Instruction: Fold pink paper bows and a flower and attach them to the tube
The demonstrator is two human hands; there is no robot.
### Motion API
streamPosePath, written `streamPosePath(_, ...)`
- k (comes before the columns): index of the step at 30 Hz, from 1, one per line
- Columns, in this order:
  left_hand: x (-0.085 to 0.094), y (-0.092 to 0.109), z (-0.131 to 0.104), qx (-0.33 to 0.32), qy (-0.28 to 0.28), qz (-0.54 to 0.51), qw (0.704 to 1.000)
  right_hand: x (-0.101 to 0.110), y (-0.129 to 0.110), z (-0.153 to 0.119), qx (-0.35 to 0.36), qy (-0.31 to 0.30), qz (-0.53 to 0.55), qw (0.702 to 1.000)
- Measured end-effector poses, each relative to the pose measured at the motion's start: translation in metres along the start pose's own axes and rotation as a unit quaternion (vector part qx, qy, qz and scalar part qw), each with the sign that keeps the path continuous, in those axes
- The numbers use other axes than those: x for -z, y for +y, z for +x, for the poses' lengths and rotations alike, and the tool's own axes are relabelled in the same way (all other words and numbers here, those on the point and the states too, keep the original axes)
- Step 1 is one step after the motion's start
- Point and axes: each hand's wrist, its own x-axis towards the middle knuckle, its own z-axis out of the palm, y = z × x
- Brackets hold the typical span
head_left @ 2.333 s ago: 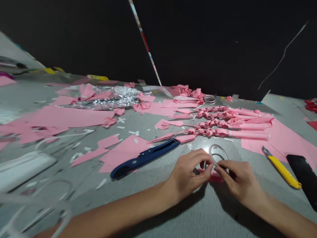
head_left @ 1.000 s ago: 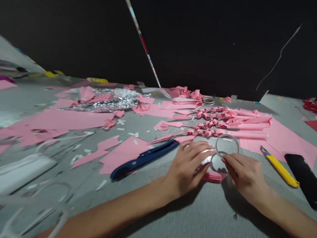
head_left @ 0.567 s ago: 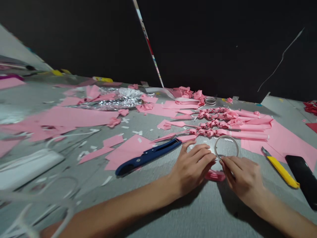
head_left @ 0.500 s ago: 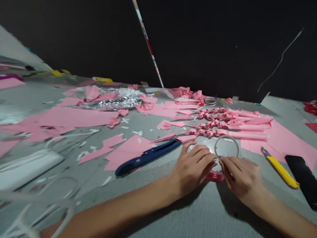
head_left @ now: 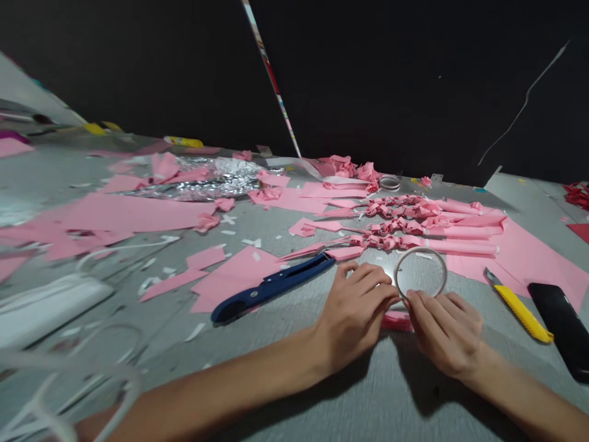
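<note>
My right hand (head_left: 448,328) pinches the lower rim of a thin, nearly see-through roll of tape (head_left: 443,282), held upright on its edge above the table. At the roll's lower left, the fingertips of my left hand (head_left: 354,307) are closed together against the tape; the exact contact is partly hidden. Under and between both hands lies a folded pink paper piece (head_left: 396,320). Just beyond them are pink paper chains joined to rolled paper tubes (head_left: 464,247). Blue-handled scissors (head_left: 271,287) rest left of my left hand.
Right of my right hand lie a yellow box cutter (head_left: 522,312) and a black phone (head_left: 559,328). Pink paper sheets (head_left: 124,215), silvery foil (head_left: 221,177) and white scraps cover the left. Another tape roll (head_left: 389,183) sits near the dark wall. A white cable (head_left: 129,393) loops at lower left.
The roll of tape has tilted to face me more fully and shifted slightly. Both hands stay close together at its lower edge. The view has moved a little.
</note>
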Motion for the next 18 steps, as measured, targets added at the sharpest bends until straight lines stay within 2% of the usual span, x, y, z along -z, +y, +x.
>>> streamPosePath(2,0.005,-0.014,0.003,0.028,0.039,0.001,0.999,0.004,0.005,-0.001,-0.002,0.027,-0.018,0.999)
streamPosePath(4,0.010,-0.031,0.007,0.099,0.075,-0.011,0.992,0.006,0.013,-0.003,-0.047,0.044,-0.026,0.998)
streamPosePath(6,0.013,-0.042,0.011,0.173,0.065,-0.099,0.978,0.002,0.023,-0.007,-0.105,0.029,-0.018,0.994)
streamPosePath(7,0.013,-0.044,0.012,0.186,0.049,-0.160,0.968,-0.002,0.028,-0.010,-0.127,0.004,-0.012,0.992)
streamPosePath(9,0.012,-0.039,0.013,0.234,0.008,-0.278,0.931,-0.012,0.038,-0.017,-0.170,-0.076,0.001,0.983)
streamPosePath(11,0.011,-0.028,0.011,0.327,-0.024,-0.374,0.867,-0.021,0.046,-0.022,-0.201,-0.132,0.011,0.971)
streamPosePath(13,0.011,-0.017,0.009,0.410,-0.031,-0.441,0.798,-0.025,0.050,-0.025,-0.220,-0.156,0.014,0.963)
streamPosePath(15,0.012,-0.009,0.008,0.449,-0.029,-0.487,0.749,-0.023,0.050,-0.022,-0.246,-0.161,0.030,0.955)
streamPosePath(16,0.013,-0.006,0.007,0.454,-0.032,-0.501,0.736,-0.020,0.048,-0.019,-0.268,-0.150,0.056,0.950)
streamPosePath(18,0.014,-0.002,0.006,0.440,-0.056,-0.502,0.742,-0.013,0.041,-0.008,-0.328,-0.106,0.159,0.925)
